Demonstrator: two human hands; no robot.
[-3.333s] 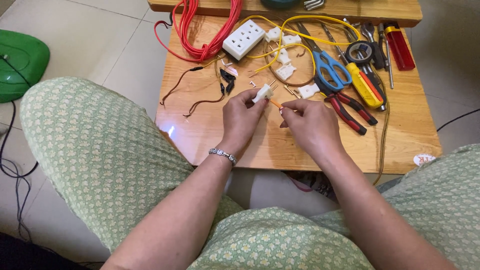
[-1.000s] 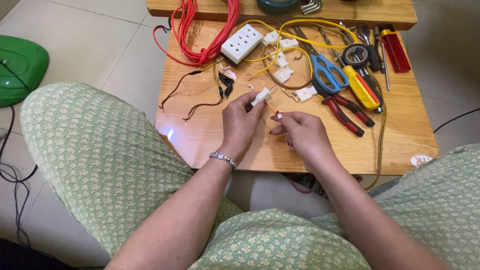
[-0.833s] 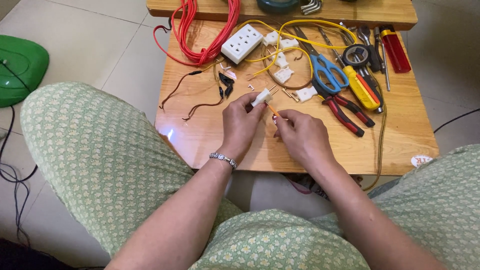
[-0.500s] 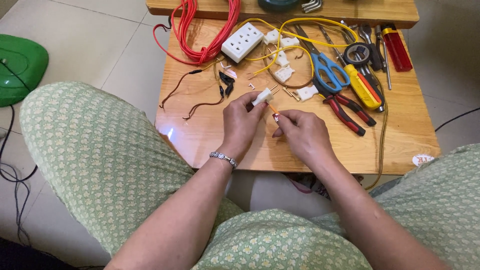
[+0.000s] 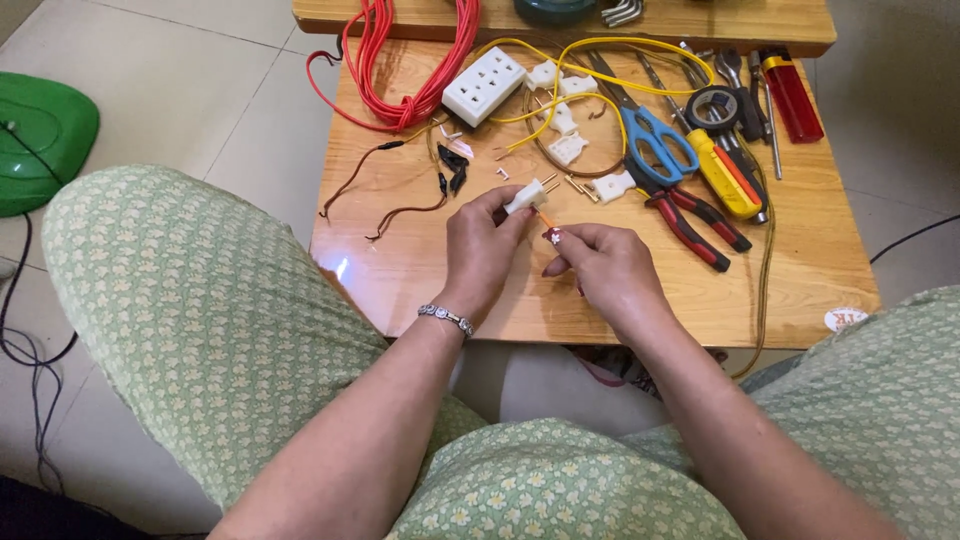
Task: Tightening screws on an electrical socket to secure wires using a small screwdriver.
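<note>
My left hand (image 5: 478, 248) pinches a small white two-pin plug (image 5: 525, 195) above the wooden table (image 5: 800, 270), its brass pins pointing up and right. My right hand (image 5: 608, 270) grips a thin orange-shafted screwdriver (image 5: 546, 217) whose tip sits against the plug's underside. Both hands hover close together over the table's near middle. The tool's handle is hidden inside my right fist.
A white multi-socket block (image 5: 484, 85), red cable coil (image 5: 420, 60), yellow wire (image 5: 600, 50), several white plug parts (image 5: 568, 148), blue scissors (image 5: 650, 135), red-handled pliers (image 5: 690, 220), a yellow screwdriver (image 5: 728, 178), a tape roll (image 5: 716, 106) and a red lighter (image 5: 790, 95) lie further back. A green object (image 5: 40, 130) sits on the floor, left.
My right hand has shifted slightly and turned around the thin screwdriver, fingers regripping it. The left hand holds the plug in the same spot.
</note>
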